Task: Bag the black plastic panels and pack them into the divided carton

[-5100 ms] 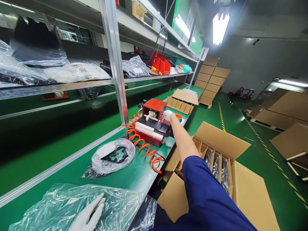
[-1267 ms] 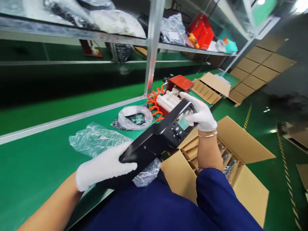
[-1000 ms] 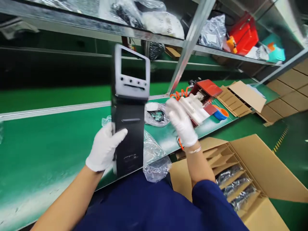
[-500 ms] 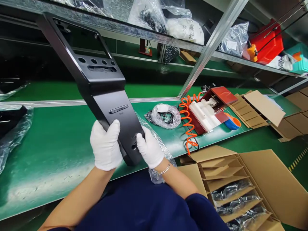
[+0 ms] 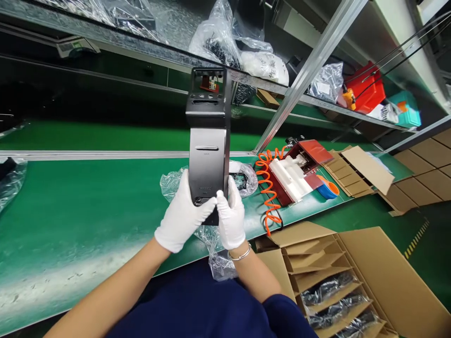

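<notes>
Above the green worktop (image 5: 88,206) I hold up a long black panel housing (image 5: 207,159), with a bend, a row of round holes and a rectangular opening at its top. My left hand (image 5: 183,211), in a white glove, is closed on its lower left edge, the thumb lying across the front. The gloved right hand (image 5: 230,216) grips the lower right edge, thumb also on the front. Both thumbs come close together near the lower end. Clear plastic wrap (image 5: 211,239) lies under and behind the housing. A bag with small dark parts (image 5: 246,178) is partly hidden by it.
An orange coiled hose (image 5: 269,192) runs beside a red and white fixture (image 5: 291,176). A blue and orange tape roll (image 5: 327,188) sits right of it. An open carton (image 5: 384,272) with bagged parts stands at lower right. A metal shelf post (image 5: 306,70) rises behind the table.
The housing has swung from leaning left to nearly upright, its top now further right and lower in view. Both hands have turned with it and keep their hold. The camera view has shifted slightly.
</notes>
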Available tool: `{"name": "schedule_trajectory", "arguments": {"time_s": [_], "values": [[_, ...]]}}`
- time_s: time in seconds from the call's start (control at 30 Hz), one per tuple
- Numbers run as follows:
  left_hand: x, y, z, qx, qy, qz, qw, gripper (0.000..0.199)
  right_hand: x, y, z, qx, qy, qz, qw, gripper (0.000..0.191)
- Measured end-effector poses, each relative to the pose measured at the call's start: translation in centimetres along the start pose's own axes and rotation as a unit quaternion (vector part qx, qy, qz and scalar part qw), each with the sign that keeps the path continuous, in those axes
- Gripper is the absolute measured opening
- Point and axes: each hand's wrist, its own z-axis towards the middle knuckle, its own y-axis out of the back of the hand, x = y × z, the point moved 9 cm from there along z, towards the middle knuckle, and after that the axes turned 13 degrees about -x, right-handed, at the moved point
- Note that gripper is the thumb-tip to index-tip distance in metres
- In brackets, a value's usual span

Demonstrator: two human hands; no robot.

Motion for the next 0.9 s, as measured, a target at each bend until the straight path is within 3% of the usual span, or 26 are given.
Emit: {"name": "schedule_trajectory", "arguments": {"time_s": [0.23, 0.53, 0.63, 0.77, 0.83, 0.9], "values": [[0.9, -0.3, -0.3, -0.019, -0.021, 0.104, 0.994, 0.077, 0.8, 1.1, -0.3, -0.009, 0.097, -0.095, 0.991, 0.071], [2.9, 0.9, -0.4, -0.077, -0.024, 0.103, 0.991, 0.075, 0.7, 0.7, 0.0, 0.008, 0.084, -0.105, 0.991, 0.078], [2.6, 1.2, -0.6, -0.069, -0.014, 0.057, 0.996, 0.073, 0.4, 0.6, 0.0, 0.014, 0.073, -0.07, 0.995, 0.077], [0.2, 1.0, 0.3, -0.023, -0.009, -0.077, 0.997, 0.058, 0.2, 0.5, 0.0, 0.022, 0.024, -0.011, 0.999, 0.082], [-0.3, 1.5, 1.2, -0.043, 0.017, -0.135, 0.99, 0.054, 0.1, 0.2, -0.2, 0.043, -0.007, 0.017, 0.999, 0.084], [0.7, 2.1, 2.2, -0.089, 0.075, -0.179, 0.977, 0.048, 0.0, -0.3, -0.5, 0.085, -0.041, 0.032, 0.995, 0.083]]}}
